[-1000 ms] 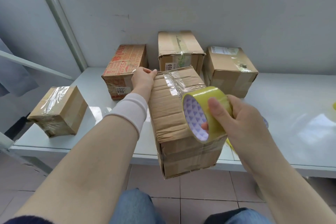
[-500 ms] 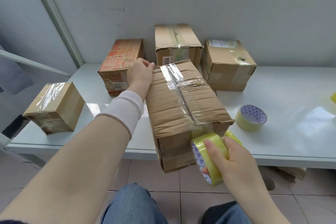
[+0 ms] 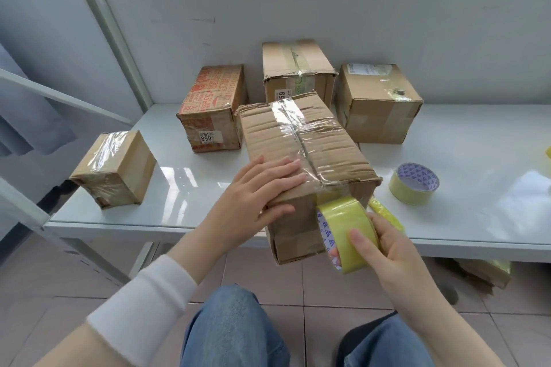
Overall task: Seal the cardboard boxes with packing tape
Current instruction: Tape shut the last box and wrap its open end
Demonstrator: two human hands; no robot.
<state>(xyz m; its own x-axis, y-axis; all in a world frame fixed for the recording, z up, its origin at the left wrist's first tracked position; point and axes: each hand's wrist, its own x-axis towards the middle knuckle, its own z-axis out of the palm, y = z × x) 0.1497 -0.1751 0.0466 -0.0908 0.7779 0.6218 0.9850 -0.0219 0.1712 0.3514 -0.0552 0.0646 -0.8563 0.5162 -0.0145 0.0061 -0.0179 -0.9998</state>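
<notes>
**packrat_09:** Where are you at with the long box? Last I saw, you were running tape along the top.

**me:** Moved on a bit. The long box (image 3: 328,152) sits on the table (image 3: 477,158) with its near end hanging over the edge toward my knees. A second ago my left hand (image 3: 256,191) was up at the box's far left corner, just steadying it. Now it lies flat on the near part of the box's top, fingers straight, pressing right beside the seam. My right hand (image 3: 387,244) has its fingers curled round the tape roll (image 3: 346,232). The roll has dropped from above the top, over the near edge, and is now against the box's near face.

**packrat_09:** So the top seam's done?

**me:** Looks like it. The strip runs the length of the seam and bends over the near edge. I reckon what's left is pulling it a bit further down that face, then cutting. The spare roll (image 3: 414,185) lies just right of the box, and the small box (image 3: 114,168) well off to its left already wears tape.
</notes>
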